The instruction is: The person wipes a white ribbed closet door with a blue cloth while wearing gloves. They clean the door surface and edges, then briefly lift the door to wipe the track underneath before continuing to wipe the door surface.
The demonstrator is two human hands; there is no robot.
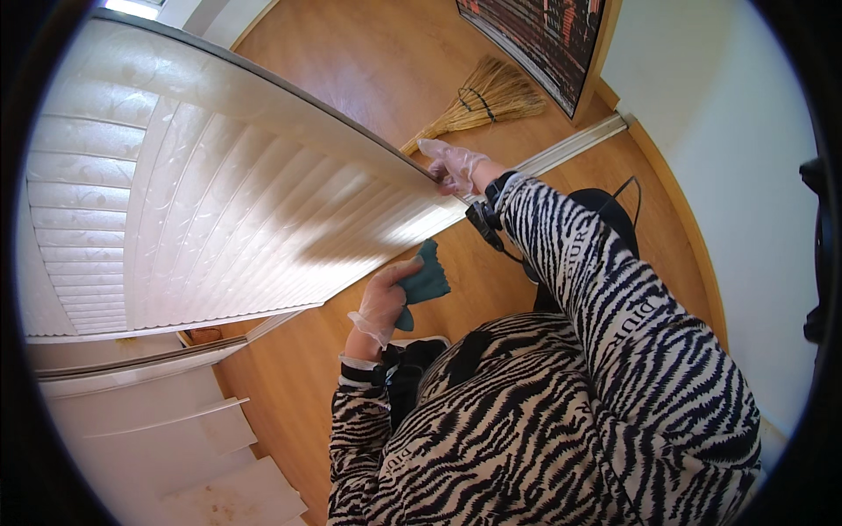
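My left hand (383, 296), in a clear disposable glove, grips a teal cloth (426, 273) with a scalloped edge. The cloth hangs over the wood floor, near the lower edge of a white ribbed door panel (263, 197). Also gloved in clear plastic, my right hand (454, 167) is at the panel's right-hand edge, its fingers curled on that edge and one finger stretched out past it. Just beyond this hand a straw hand broom (493, 95) lies on the floor, its handle end partly hidden by the panel.
A white floor track (572, 144) runs below the panel. A dark patterned board with a wooden edge (546, 52) stands at the top right, near the white wall (730, 164). White sheets or panels (230, 493) lie at lower left. A black cable (628, 184) is by my right arm.
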